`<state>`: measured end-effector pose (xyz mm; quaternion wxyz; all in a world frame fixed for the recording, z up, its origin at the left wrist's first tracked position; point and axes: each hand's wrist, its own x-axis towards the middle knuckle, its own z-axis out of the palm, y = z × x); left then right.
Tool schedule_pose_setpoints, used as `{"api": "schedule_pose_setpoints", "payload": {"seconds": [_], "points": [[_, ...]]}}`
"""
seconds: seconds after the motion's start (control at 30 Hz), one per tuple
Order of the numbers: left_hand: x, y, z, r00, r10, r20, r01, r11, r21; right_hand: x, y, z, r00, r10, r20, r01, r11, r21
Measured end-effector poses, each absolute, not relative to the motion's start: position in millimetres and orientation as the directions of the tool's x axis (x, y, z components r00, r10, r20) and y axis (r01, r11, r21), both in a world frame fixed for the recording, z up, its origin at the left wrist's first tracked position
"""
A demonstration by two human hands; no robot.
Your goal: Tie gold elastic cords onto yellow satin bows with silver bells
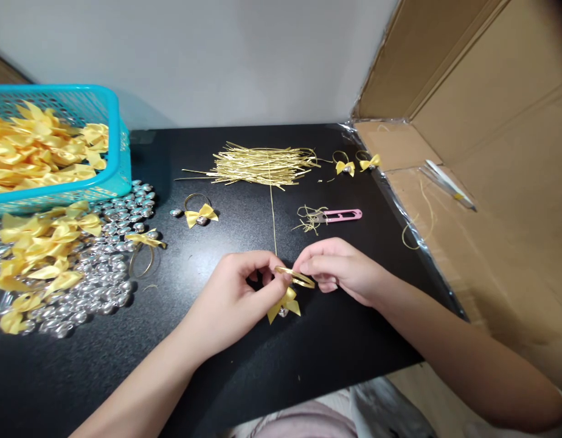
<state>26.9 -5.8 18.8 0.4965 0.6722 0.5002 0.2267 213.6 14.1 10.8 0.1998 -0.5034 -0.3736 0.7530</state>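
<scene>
Near the front middle of the black table, my left hand (249, 292) pinches a gold ring (303, 280) between thumb and forefinger. A yellow ribbon bow (286, 301) with a silver bead (283, 312) hangs under the ring, partly behind my left thumb. My right hand (338, 267) is closed at the ring's far side, thumb and forefinger pressed together; what they pinch is too small to make out. A thin gold cord (273, 219) runs from the hands up to a bundle of gold strands (263, 165).
Left stands a turquoise basket (121, 152) of yellow bows, with silver beads (103, 267) and loose bows (53, 237) before it. Finished-looking bow rings (201, 215) lie about. Pink thread snips (347, 215) with cord scraps lie right; white tweezers (449, 184) rest on cardboard (445, 255).
</scene>
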Motion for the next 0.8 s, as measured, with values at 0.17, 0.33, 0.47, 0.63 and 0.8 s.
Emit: {"api": "schedule_pose_setpoints", "payload": {"seconds": [0.17,0.33,0.47,0.63,0.8], "points": [[28,-5,19,0.336,0.924,-0.183,0.409,0.032,0.912,215,13,12,-0.33,0.856,-0.398,0.154,-0.367,-0.917],[28,-6,18,0.306,0.938,-0.166,0.418,0.024,0.908,217,14,15,-0.39,0.858,-0.334,0.138,-0.304,-0.943],[29,-7,18,0.312,0.943,-0.118,0.512,-0.062,0.857,217,15,13,-0.43,0.804,-0.41,0.169,-0.375,-0.912],[29,-8,20,0.345,0.933,-0.103,0.551,-0.112,0.827,216,14,7,-0.398,0.792,-0.462,0.245,-0.394,-0.886],[30,-7,20,0.337,0.94,-0.049,0.575,-0.164,0.802,216,10,3,-0.387,0.824,-0.415,0.276,-0.326,-0.904]]}}
